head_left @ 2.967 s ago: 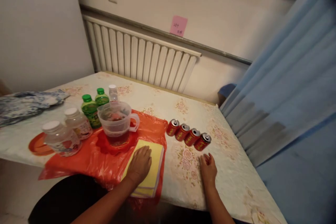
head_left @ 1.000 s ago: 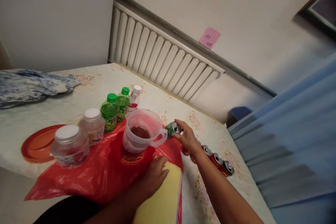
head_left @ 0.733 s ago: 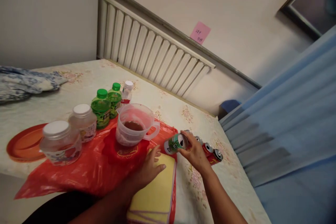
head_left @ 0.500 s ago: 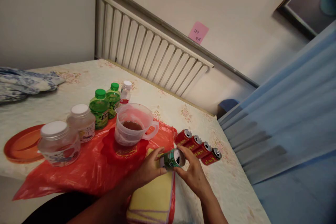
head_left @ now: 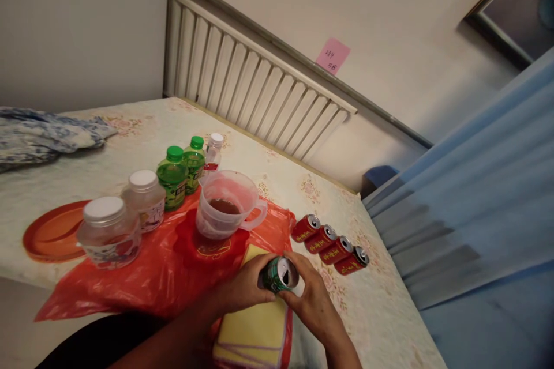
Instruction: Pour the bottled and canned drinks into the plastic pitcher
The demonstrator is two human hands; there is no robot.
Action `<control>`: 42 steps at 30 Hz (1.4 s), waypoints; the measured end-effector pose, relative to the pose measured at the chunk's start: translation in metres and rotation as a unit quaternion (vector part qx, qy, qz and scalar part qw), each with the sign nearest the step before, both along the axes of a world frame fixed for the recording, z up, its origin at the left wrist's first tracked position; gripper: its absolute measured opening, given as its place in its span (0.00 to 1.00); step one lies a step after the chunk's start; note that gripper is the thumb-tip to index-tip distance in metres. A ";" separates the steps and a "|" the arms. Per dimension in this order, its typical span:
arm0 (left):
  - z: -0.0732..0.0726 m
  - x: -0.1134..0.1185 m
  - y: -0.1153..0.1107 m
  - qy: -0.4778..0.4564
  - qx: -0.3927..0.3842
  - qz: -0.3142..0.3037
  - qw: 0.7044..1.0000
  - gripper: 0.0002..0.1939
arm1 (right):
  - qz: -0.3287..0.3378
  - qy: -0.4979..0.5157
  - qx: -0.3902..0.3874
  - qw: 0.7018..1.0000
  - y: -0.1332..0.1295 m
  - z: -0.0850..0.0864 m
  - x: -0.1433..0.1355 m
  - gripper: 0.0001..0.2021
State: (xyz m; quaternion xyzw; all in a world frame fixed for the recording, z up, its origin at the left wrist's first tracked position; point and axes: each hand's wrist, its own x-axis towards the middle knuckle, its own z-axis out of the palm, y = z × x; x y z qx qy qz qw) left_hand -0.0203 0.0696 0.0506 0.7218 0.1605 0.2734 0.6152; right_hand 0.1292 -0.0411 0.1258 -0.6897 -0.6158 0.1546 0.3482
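Note:
Between both hands is a green drink can [head_left: 273, 277], tilted so its opened silver top faces up and to the right. My left hand [head_left: 244, 287] wraps the can's lower left side. On its right, my right hand [head_left: 312, 300] curls thumb and fingers around the top end. Below the can lies a folded yellow cloth [head_left: 253, 331]. A clear plastic measuring jug [head_left: 223, 222] with brown liquid stands just beyond my left hand, on a red scalloped plate [head_left: 186, 240]. Several opened red cans [head_left: 335, 249] form a row beyond my right hand.
A red plastic bag [head_left: 130, 294] is spread under the jug. To the left stand two white-lidded jars [head_left: 108, 236], two green-capped bottles [head_left: 173, 181] and a small white-capped bottle [head_left: 213, 153]. An orange lid [head_left: 47, 236] lies farther left; a patterned cloth [head_left: 47, 135] sits behind.
The green can has moved slightly left and closer to me in both hands. My right hand has come lower and closer around it. The whole view has shifted a little.

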 end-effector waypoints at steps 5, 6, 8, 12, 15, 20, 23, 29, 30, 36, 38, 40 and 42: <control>-0.003 -0.002 0.001 -0.013 0.001 -0.009 1.000 0.38 | 0.015 -0.005 0.005 1.000 0.001 0.001 -0.006 0.33; -0.003 -0.003 0.001 -0.011 0.001 -0.012 1.000 0.39 | 0.019 -0.007 0.007 1.000 0.002 0.002 -0.006 0.33; -0.003 -0.004 0.001 -0.007 0.000 -0.012 1.000 0.39 | 0.023 -0.008 0.012 1.000 0.002 0.001 -0.007 0.33; 0.000 -0.007 0.002 -0.011 -0.005 0.001 1.000 0.38 | 0.016 -0.001 0.008 1.000 0.004 0.000 -0.008 0.34; 0.000 -0.009 0.003 -0.028 -0.014 0.002 1.000 0.37 | 0.008 0.014 0.007 1.000 0.006 0.001 -0.010 0.34; -0.003 -0.012 0.006 -0.034 -0.027 0.004 0.999 0.37 | -0.005 0.042 0.005 0.999 0.007 -0.001 -0.012 0.36; -0.005 -0.013 0.007 -0.041 -0.031 0.002 0.999 0.37 | -0.011 0.052 0.005 0.999 0.008 -0.003 -0.012 0.36; -0.004 -0.015 0.009 -0.060 -0.027 0.004 0.998 0.37 | -0.018 0.055 0.013 0.998 0.010 -0.005 -0.014 0.35; -0.005 -0.015 0.010 -0.065 -0.031 -0.007 0.997 0.37 | -0.022 0.054 0.013 0.998 0.010 -0.004 -0.014 0.35; -0.005 -0.019 0.013 -0.063 -0.041 -0.058 0.996 0.42 | -0.026 0.065 0.003 0.998 0.010 -0.001 -0.019 0.35; -0.003 -0.021 0.014 -0.050 -0.030 -0.047 0.997 0.39 | -0.023 0.074 0.004 0.997 0.010 0.000 -0.021 0.35; -0.001 -0.021 0.014 -0.046 -0.024 -0.036 0.998 0.36 | -0.018 0.083 0.005 0.996 0.011 0.001 -0.021 0.35; -0.001 -0.022 0.015 -0.051 -0.026 -0.030 0.998 0.36 | -0.005 0.099 0.005 0.995 0.013 0.003 -0.019 0.34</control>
